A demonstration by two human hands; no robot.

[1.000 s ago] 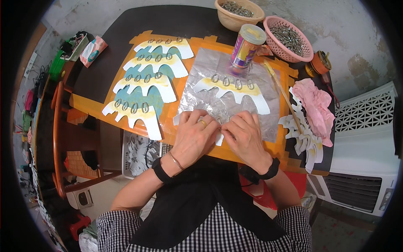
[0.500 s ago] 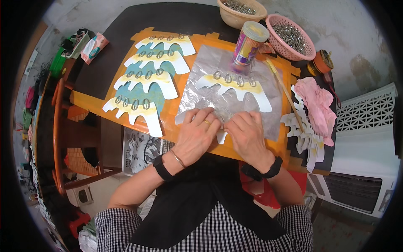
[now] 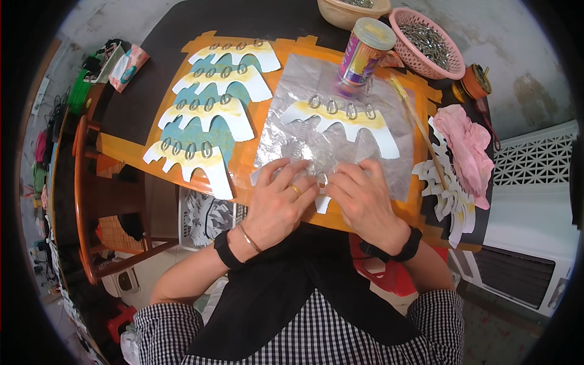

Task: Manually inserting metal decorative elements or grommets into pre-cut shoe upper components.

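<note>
My left hand (image 3: 277, 204) bends its fingers over a white scalloped cut-out piece (image 3: 323, 204), which shows only at its ends. Opposite it, my right hand (image 3: 367, 204) has its fingertips drawn together beside an oval metal ring (image 3: 322, 179) that stands between the two hands. The thumbs and much of the piece are hidden. Just beyond, on a clear plastic sheet (image 3: 286, 134), lies another white cut-out (image 3: 347, 125) with a yellow-smeared edge and several metal rings along it. Similar ringed pieces (image 3: 210, 117) lie in a column at the left on a teal patch.
A jar of thin sticks (image 3: 365, 52) stands at the sheet's far edge. Beyond it are a pink basket of metal parts (image 3: 426, 45) and a beige bowl (image 3: 350, 15). At right lie a yellow-tipped stick (image 3: 420, 125), a pink cloth (image 3: 465, 146) and stacked white cut-outs (image 3: 447, 191).
My hands have moved slightly apart, so the metal ring between them shows more plainly. The whole view has shifted a little; the other pieces lie as before.
</note>
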